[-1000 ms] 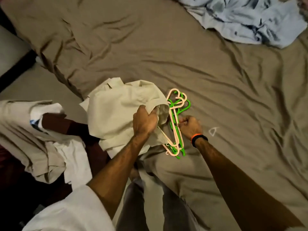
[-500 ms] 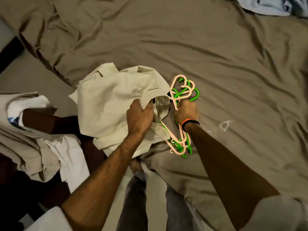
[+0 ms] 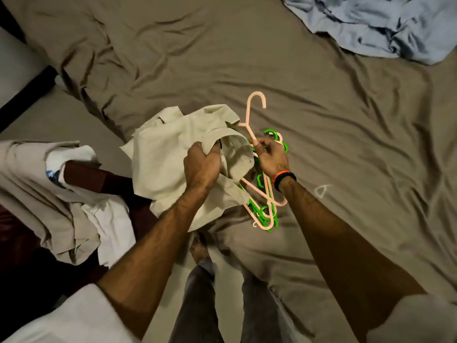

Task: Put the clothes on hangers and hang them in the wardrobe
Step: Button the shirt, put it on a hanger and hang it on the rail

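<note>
My left hand (image 3: 201,167) has its fingers (image 3: 210,151) curled tight into a fold of the cream shirt (image 3: 170,159), which bunches up over the near edge of the bed (image 3: 346,134). My right hand (image 3: 270,157) pinches the neck of a pink hanger (image 3: 249,115) between thumb and fingertips; its hook points up and away from me, just beside the shirt's opening. Under that hand a tangle of green and pink hangers (image 3: 264,211) lies on the brown sheet, touching the shirt's lower edge. A black and orange band (image 3: 284,178) circles my right wrist. To my left, beige and white clothes (image 3: 61,194) are heaped over something dark. A crumpled blue garment (image 3: 385,28) lies at the far right of the bed, well apart.
</note>
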